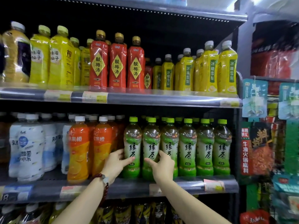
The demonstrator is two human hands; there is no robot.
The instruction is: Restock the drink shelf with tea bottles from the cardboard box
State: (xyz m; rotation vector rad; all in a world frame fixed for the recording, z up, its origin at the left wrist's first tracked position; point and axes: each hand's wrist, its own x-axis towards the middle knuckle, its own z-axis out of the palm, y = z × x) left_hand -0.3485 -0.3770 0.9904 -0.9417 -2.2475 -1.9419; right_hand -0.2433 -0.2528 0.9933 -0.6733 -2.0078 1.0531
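2 bare forearms reach up from the bottom edge toward a store shelf. The left hand [115, 163], with a dark red bead bracelet [103, 183] at its wrist, curls its fingers around the leftmost green tea bottle [132, 143] in the front row. The right hand [161, 165] grips the second green tea bottle [151, 143], just beside the first. Both bottles stand upright on the middle shelf [129, 186], in a front row of 6 green-capped bottles. To their left stand orange juice bottles [79, 147] and white drink bottles [30, 147]. On the upper shelf [145, 99] stand yellow bottles and 3 tall red bottles [117, 62].
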